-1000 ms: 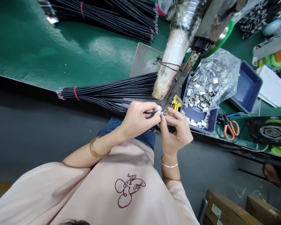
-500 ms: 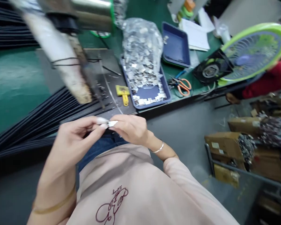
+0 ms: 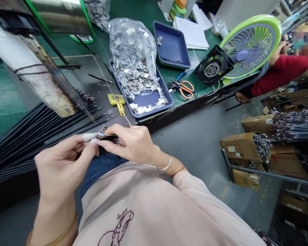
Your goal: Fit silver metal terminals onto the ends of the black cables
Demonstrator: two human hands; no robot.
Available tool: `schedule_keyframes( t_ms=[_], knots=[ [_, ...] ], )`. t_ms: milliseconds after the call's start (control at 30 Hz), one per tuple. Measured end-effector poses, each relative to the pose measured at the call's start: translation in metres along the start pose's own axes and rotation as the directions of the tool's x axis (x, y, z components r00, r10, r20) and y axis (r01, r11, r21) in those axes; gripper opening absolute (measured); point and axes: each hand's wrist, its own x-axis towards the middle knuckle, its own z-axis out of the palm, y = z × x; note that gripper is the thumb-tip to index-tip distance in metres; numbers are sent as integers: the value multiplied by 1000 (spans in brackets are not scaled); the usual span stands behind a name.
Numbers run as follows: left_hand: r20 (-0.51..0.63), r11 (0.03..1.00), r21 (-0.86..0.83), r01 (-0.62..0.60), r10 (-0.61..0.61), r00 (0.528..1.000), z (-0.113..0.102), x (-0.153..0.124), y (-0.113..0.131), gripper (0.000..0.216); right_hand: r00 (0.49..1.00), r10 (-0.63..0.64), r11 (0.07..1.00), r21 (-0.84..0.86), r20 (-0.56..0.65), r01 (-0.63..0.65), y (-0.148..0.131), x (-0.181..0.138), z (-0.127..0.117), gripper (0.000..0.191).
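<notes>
My left hand (image 3: pixel 64 162) is closed, its thumb and covered forefinger pinching a small metal connector (image 3: pixel 102 130) with thin coloured wire ends at it. Close against it is my right hand (image 3: pixel 133 141), thumb and forefinger pinched around a thin solder wire (image 3: pixel 126 118) that runs down from the spool (image 3: pixel 64 15). Just above the fingers points the tip of a mounted soldering iron (image 3: pixel 84 109). I cannot tell whether the solder touches the connector. Black cables (image 3: pixel 41 126) lie in a bundle beside my left hand.
A blue tray (image 3: pixel 154 108) holds a plastic bag (image 3: pixel 132 44) of metal connectors. Beyond are another tray (image 3: pixel 173 46), orange-handled scissors (image 3: pixel 186 89), a small black fan (image 3: pixel 213 68) and a green fan (image 3: pixel 246 51). A yellow scraper (image 3: pixel 119 102) lies near the edge. A person's red sleeve (image 3: pixel 279 73) shows right.
The view has shifted, and both hands now sit nearer the iron's tip. The pale piece at my right fingers is no longer seen there; a solder wire now runs into them.
</notes>
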Motion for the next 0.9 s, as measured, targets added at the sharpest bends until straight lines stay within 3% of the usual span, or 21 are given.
schedule_keyframes(
  t_ms=[167,267,367,467,533,633,800,900],
  knots=[
    [67,989,50,-139,136,989,3,-1,-10,19,999,-52,999,5,-7,52,1,-1,6,19],
    [115,974,95,-204,192,975,2,1,-9,15,998,-45,980,193,-38,51,3,-1,4,15],
    [119,983,19,-181,177,977,3,4,-4,15,998,37,896,440,41,-52,7,-1,-2,15],
    [156,993,-64,-99,108,982,5,7,-1,16,976,125,883,469,-176,-29,11,-3,-10,14],
    [153,991,-121,-50,69,986,6,8,1,16,921,117,901,429,-372,59,10,-5,-12,10],
    [155,983,-183,15,14,988,7,10,5,15,871,64,922,362,-487,134,10,-8,-11,20],
    [174,971,-226,83,-44,984,9,16,10,16,946,-61,968,212,-317,133,17,-6,1,15],
    [140,969,-226,104,-73,987,12,19,10,15,959,-134,968,176,-250,181,21,-2,10,7]
  ],
)
